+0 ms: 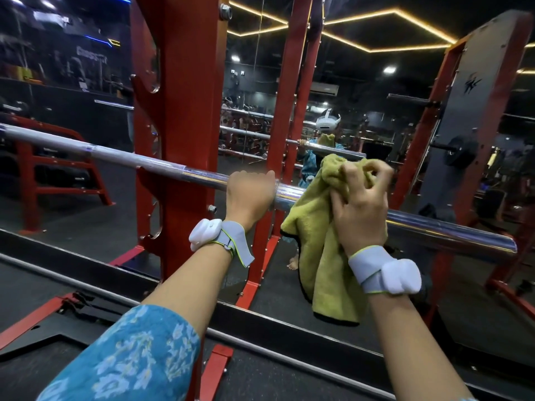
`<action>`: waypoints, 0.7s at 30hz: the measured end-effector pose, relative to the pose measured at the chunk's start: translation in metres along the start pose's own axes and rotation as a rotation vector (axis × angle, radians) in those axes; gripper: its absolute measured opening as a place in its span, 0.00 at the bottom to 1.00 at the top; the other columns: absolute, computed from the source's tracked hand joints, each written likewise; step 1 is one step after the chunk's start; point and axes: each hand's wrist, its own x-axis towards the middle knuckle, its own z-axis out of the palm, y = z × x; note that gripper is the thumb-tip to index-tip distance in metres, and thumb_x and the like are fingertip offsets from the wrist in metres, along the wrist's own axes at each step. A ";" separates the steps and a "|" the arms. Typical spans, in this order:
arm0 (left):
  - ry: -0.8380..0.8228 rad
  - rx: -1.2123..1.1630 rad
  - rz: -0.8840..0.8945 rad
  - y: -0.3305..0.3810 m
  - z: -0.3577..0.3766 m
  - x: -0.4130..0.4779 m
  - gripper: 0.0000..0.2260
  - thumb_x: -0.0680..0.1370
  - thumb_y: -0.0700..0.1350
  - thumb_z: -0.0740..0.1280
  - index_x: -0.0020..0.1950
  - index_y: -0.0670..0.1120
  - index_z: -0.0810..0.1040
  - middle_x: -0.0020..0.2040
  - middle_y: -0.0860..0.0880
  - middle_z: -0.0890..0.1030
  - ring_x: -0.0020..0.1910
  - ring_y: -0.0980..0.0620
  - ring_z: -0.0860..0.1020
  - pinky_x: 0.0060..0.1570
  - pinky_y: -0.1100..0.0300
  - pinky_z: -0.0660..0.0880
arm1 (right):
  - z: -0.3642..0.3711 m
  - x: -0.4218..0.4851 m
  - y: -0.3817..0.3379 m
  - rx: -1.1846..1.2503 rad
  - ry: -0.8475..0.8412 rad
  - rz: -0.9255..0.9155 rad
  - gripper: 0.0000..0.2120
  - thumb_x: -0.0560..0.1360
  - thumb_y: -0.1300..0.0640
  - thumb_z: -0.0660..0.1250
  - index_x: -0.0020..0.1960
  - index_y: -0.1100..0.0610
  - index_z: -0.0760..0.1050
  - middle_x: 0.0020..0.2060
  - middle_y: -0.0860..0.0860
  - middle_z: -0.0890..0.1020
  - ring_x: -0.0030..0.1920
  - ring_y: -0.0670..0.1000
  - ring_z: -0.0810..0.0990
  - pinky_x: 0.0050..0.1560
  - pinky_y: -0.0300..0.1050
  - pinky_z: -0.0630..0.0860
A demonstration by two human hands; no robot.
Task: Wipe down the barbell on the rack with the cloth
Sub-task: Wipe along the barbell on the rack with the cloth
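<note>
Carrier: red steel rack point(176, 111), near upright at 11 o'clock, second upright point(424, 125) at 2 o'clock. A chrome barbell point(139, 162) lies across it, sloping from 9 o'clock down to 3 o'clock; its seat on the hooks is hidden. The rack stands on a dark rubber floor point(260, 380). A red-and-black base frame point(29, 324) lies flat on the floor at 7 o'clock.

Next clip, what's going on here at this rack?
A person stands at a red steel rack facing a mirror. Their left hand grips the chrome barbell resting on it, while the right hand bunches a yellow-green terry cloth at bar height, the rest hanging down. Whether the cloth touches the bar is hidden.
</note>
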 end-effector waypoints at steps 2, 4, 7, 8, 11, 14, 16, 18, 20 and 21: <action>0.009 0.005 0.009 0.000 0.000 -0.001 0.25 0.78 0.50 0.52 0.25 0.41 0.74 0.23 0.44 0.75 0.26 0.41 0.72 0.34 0.55 0.65 | 0.010 0.002 -0.001 -0.163 -0.062 0.053 0.14 0.71 0.54 0.64 0.56 0.55 0.75 0.55 0.61 0.73 0.46 0.67 0.77 0.51 0.59 0.75; 0.018 0.011 0.008 -0.001 0.000 -0.001 0.25 0.78 0.50 0.52 0.25 0.41 0.74 0.23 0.43 0.75 0.26 0.41 0.72 0.34 0.55 0.64 | 0.021 -0.003 -0.004 -0.310 -0.155 0.144 0.19 0.73 0.44 0.60 0.55 0.55 0.80 0.53 0.59 0.79 0.51 0.69 0.77 0.55 0.66 0.70; 0.028 0.027 0.006 -0.001 0.003 -0.002 0.25 0.78 0.50 0.53 0.25 0.42 0.73 0.23 0.44 0.75 0.26 0.41 0.71 0.34 0.56 0.60 | 0.028 -0.009 -0.014 -0.370 -0.252 0.256 0.27 0.75 0.38 0.50 0.62 0.51 0.78 0.60 0.58 0.78 0.64 0.73 0.68 0.61 0.74 0.57; 0.033 0.028 0.001 -0.001 0.004 -0.001 0.25 0.78 0.50 0.53 0.24 0.42 0.73 0.23 0.44 0.74 0.26 0.41 0.71 0.35 0.57 0.59 | 0.030 -0.008 -0.017 -0.360 -0.275 0.258 0.29 0.75 0.39 0.47 0.63 0.51 0.77 0.61 0.59 0.77 0.64 0.73 0.67 0.61 0.72 0.58; 0.028 0.006 -0.005 -0.001 0.006 -0.001 0.25 0.78 0.50 0.52 0.24 0.42 0.71 0.22 0.44 0.74 0.26 0.41 0.71 0.35 0.56 0.59 | 0.035 0.002 -0.029 -0.364 -0.321 0.201 0.32 0.75 0.40 0.40 0.66 0.49 0.75 0.57 0.59 0.77 0.59 0.68 0.73 0.57 0.62 0.64; 0.044 0.018 0.007 -0.001 0.005 -0.001 0.24 0.77 0.49 0.54 0.24 0.42 0.73 0.22 0.44 0.74 0.25 0.41 0.71 0.33 0.56 0.63 | 0.045 0.015 -0.046 -0.409 -0.458 0.163 0.28 0.78 0.42 0.41 0.66 0.48 0.73 0.57 0.58 0.75 0.55 0.64 0.74 0.55 0.55 0.65; 0.051 0.017 0.013 -0.001 0.005 0.001 0.24 0.77 0.48 0.55 0.23 0.42 0.73 0.21 0.45 0.74 0.23 0.41 0.71 0.32 0.57 0.65 | 0.051 0.028 -0.051 -0.359 -0.557 0.199 0.22 0.81 0.44 0.46 0.62 0.50 0.75 0.57 0.58 0.76 0.56 0.63 0.75 0.56 0.54 0.64; 0.061 0.013 0.015 -0.001 0.004 0.002 0.24 0.77 0.48 0.55 0.22 0.43 0.72 0.20 0.45 0.73 0.22 0.42 0.70 0.30 0.57 0.66 | 0.053 0.043 -0.050 -0.257 -0.663 0.295 0.20 0.80 0.45 0.49 0.58 0.52 0.76 0.57 0.58 0.77 0.57 0.63 0.75 0.58 0.54 0.65; 0.073 0.027 0.020 -0.003 0.004 0.003 0.23 0.76 0.48 0.56 0.22 0.42 0.72 0.21 0.45 0.73 0.22 0.42 0.71 0.29 0.58 0.66 | 0.057 0.050 -0.047 -0.202 -0.712 0.333 0.21 0.80 0.45 0.50 0.58 0.52 0.77 0.57 0.57 0.78 0.56 0.62 0.76 0.59 0.55 0.65; 0.076 0.025 0.023 -0.002 0.004 0.002 0.23 0.76 0.48 0.56 0.22 0.42 0.71 0.21 0.45 0.73 0.22 0.42 0.71 0.29 0.58 0.66 | 0.056 0.047 -0.046 -0.226 -0.695 0.308 0.21 0.79 0.45 0.49 0.57 0.52 0.78 0.56 0.57 0.78 0.55 0.63 0.76 0.59 0.55 0.66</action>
